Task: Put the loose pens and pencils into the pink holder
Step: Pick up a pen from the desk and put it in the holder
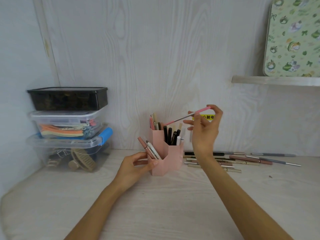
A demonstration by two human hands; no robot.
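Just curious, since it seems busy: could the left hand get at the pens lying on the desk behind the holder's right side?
Probably not easily: the left hand holds the pink holder, which stands between it and the loose pens, and the right arm crosses there.

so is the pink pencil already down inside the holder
No, the right hand holds the pink pencil in the air, tilted above the pink holder, while the left hand grips the holder's side.
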